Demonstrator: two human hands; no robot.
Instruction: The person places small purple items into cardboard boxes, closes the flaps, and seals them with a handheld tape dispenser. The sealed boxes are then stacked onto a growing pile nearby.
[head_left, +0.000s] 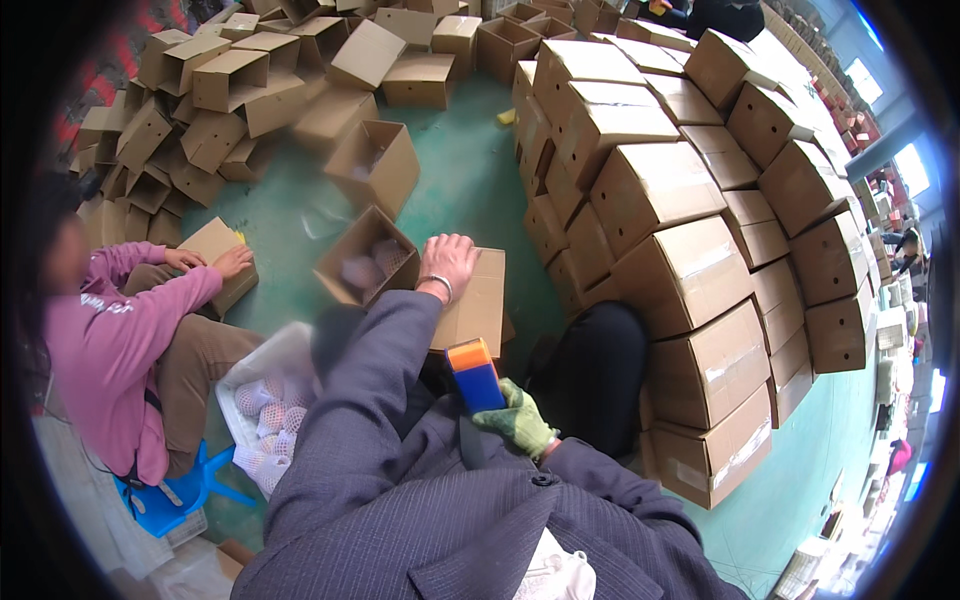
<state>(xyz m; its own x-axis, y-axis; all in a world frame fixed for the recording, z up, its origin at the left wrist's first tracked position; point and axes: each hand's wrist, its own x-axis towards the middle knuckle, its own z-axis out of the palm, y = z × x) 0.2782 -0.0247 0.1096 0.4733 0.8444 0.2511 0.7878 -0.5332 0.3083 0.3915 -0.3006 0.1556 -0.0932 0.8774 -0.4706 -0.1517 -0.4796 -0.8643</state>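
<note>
My bare left hand (448, 264), with a bracelet at the wrist, lies palm down on the closed top of a cardboard box (481, 300) in front of me. In my right hand (517, 420), gloved in green, is a blue and orange hand-held tape dispenser (477, 379), just on the near side of that box. Left of the box stands an open carton (352, 240) containing fruit in foam nets (373, 266). Behind it is another open carton (382, 157); its contents are blurred. The undersides of both hands are hidden.
A white crate (232, 409) of net-wrapped fruit is at my left. Beyond it a co-worker (120, 337) sits on a blue stool (184, 487), both hands on a box (225, 255). Stacked taped cartons (667, 180) rise close on my right. Loose empty boxes (232, 79) pile up ahead left.
</note>
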